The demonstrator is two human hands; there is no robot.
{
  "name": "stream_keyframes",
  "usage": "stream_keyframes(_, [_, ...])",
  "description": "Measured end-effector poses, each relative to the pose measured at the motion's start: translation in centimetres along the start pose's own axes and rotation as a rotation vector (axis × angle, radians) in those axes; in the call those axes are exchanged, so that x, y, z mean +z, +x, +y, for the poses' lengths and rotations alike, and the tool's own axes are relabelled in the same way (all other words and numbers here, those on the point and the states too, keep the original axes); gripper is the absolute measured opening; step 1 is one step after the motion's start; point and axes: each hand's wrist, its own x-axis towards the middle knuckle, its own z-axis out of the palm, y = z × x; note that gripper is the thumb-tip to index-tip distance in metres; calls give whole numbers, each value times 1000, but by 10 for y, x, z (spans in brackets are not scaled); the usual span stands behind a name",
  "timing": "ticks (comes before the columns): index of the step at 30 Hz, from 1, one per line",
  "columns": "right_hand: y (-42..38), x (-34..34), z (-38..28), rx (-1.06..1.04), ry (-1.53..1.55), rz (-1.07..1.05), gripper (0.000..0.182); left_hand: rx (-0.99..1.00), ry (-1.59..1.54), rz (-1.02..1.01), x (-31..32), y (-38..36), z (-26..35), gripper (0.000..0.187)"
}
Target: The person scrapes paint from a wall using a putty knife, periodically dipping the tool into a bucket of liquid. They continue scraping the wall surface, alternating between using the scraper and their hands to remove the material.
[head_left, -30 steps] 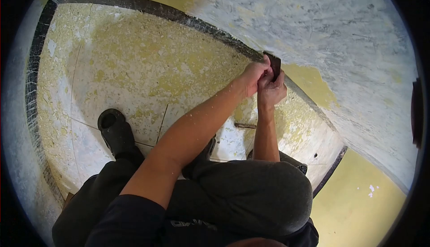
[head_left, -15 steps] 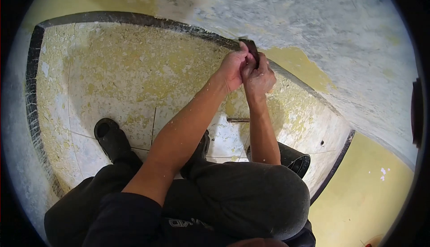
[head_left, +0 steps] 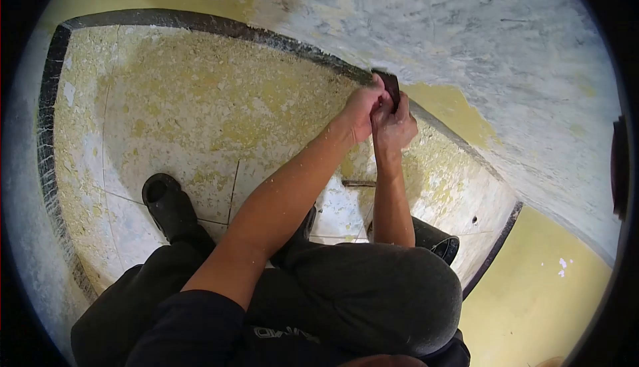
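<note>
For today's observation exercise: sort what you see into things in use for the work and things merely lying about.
In use:
- scraper, gripped by both the left hand and the right hand
- wall, scraped near the black skirting

Lying about:
- paint flakes on the tiled floor
- thin dark stick
- black shoe

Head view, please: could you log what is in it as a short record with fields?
tool: dark flat scraper, pressed against the wall's foot by the black skirting strip
left hand: closed on the scraper
right hand: closed on the scraper, touching the left hand
wall: mostly scraped to grey-white, yellow paint patch beside the scraper
floor: pale tiles strewn with yellow paint flakes
posture: squatting, dark trousers, black shoe on the tiles
</note>
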Motion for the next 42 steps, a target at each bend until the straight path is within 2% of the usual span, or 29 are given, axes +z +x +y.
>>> stream_keyframes(1, [-1,1,-3,-45,7,15,11,-8,-8,8,0,-5,2,27])
stream_keyframes(3, [3,7,-12,-53,21,-15,11,96,-25,25,5,-10,16,28])
stream_keyframes(5, [5,8,-24,-58,0,-60,11,83,-13,37,-4,-10,23,28])
stream_keyframes(7, [-2,9,-23,-16,25,-94,10,52,32,68,-4,-13,28,28])
stream_keyframes(9, [-5,9,-18,14,116,-42,14,47,81,98,5,-13,24,27])
stream_keyframes(10, [-7,4,-17,94,132,-50,18,23,126,139,8,-11,19,26])
stream_keyframes(13, [-10,1,3,127,32,-65,19,-8,22,86,-4,5,-2,16])
stream_keyframes(15, [-8,4,-2,85,76,-41,18,-8,1,78,-7,8,-2,16])
stream_keyframes(17, [-5,2,-10,56,103,-21,18,27,40,138,0,-1,9,25])
stream_keyframes(19, [3,5,-23,-51,56,-69,16,63,59,108,-6,0,17,32])
stream_keyframes(22, [0,6,-26,-29,40,-57,15,114,14,18,-7,-5,27,28])
stream_keyframes(25, [-7,3,-20,27,78,-46,14,44,33,70,-3,-2,18,25])
stream_keyframes(27, [-10,-3,-15,81,105,-39,14,-19,182,118,-1,4,6,22])
stream_keyframes(29, [-7,-6,-13,116,158,2,14,1,204,94,-2,6,3,19])
stream_keyframes(32, [-6,-1,-8,58,49,-15,16,5,20,115,3,1,5,22])
stream_keyframes(39, [-2,-5,-7,-12,42,-10,14,5,92,131,3,0,2,26])
stream_keyframes(42, [-1,-3,1,-59,28,3,12,19,97,78,-3,5,1,28])
